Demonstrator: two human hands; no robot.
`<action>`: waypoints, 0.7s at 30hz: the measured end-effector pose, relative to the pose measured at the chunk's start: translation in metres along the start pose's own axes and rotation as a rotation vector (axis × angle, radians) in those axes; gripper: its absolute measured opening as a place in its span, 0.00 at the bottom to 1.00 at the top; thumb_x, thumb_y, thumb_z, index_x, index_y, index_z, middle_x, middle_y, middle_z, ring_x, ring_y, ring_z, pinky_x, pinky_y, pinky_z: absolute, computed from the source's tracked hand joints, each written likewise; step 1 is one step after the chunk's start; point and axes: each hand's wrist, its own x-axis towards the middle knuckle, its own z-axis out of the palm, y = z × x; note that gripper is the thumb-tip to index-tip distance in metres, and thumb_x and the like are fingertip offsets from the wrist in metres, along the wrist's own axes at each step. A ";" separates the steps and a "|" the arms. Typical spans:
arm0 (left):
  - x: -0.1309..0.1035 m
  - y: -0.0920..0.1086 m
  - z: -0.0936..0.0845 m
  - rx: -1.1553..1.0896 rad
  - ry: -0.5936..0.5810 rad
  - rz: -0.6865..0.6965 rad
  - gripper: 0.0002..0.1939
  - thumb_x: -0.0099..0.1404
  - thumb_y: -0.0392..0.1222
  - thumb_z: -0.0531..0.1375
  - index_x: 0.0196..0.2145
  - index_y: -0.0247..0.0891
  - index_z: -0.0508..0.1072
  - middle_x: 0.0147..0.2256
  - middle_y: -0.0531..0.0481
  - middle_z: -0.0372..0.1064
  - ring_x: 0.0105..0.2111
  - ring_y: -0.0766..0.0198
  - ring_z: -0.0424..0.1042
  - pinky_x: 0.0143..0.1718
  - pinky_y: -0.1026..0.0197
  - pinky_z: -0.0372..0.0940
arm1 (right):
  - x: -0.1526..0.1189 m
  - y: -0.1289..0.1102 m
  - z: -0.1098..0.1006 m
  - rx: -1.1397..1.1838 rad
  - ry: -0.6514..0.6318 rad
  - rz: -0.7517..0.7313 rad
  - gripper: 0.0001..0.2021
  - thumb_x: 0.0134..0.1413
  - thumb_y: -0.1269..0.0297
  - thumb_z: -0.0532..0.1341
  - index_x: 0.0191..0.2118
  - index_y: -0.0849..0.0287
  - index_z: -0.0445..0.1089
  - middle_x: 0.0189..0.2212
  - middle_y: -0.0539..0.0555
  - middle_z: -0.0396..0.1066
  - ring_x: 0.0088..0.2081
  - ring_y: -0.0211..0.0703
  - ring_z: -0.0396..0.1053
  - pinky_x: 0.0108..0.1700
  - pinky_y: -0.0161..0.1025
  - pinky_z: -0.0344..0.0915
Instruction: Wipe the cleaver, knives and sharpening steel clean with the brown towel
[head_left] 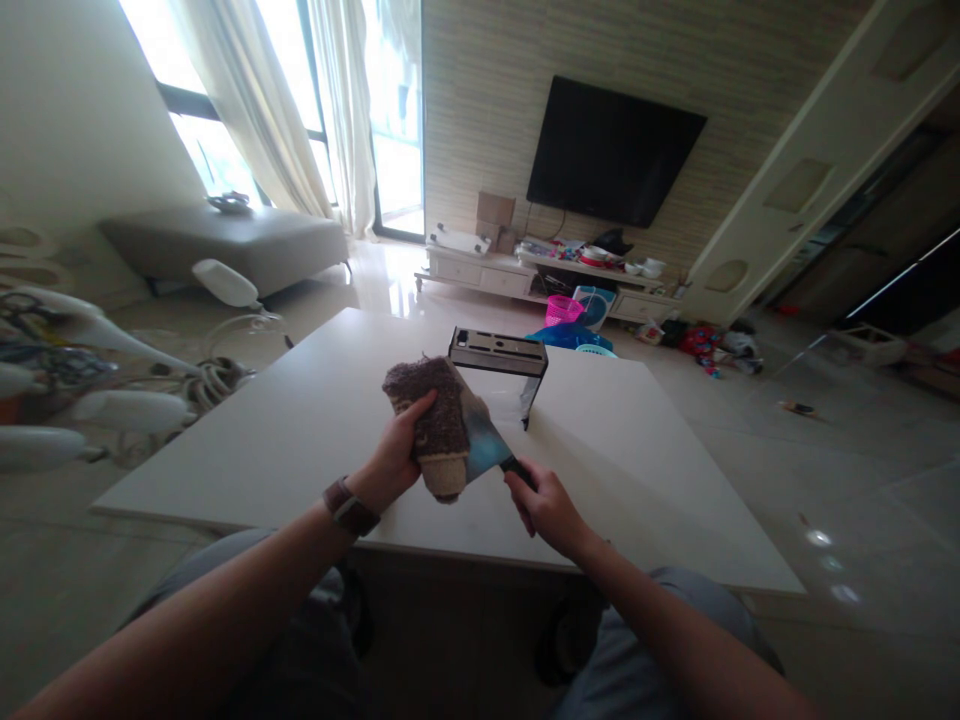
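A folded brown cloth (442, 420) with a beige lower end is held up over the white table (300, 440), my left hand (401, 440) gripping it with the thumb on top. My right hand (544, 500) is wrapped round the black handle of a knife (484, 440) with a broad bluish blade. The blade lies against the right side of the cloth, which hides part of it. Just behind stands a knife holder (499, 352) with a dark, slotted top and a pale, clear-looking front.
Past the table's far edge are a blue plastic item (574, 335) and a pink basket (564, 310). A low cabinet (480, 275) stands below the television. White lamp-like parts and cables (217, 380) lie at the left.
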 end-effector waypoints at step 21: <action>0.000 0.000 0.000 -0.003 0.001 -0.011 0.12 0.67 0.37 0.64 0.48 0.32 0.78 0.40 0.39 0.82 0.34 0.55 0.82 0.41 0.54 0.80 | 0.000 -0.003 0.000 -0.002 -0.006 0.004 0.15 0.66 0.52 0.57 0.32 0.55 0.62 0.15 0.40 0.58 0.12 0.31 0.55 0.14 0.30 0.51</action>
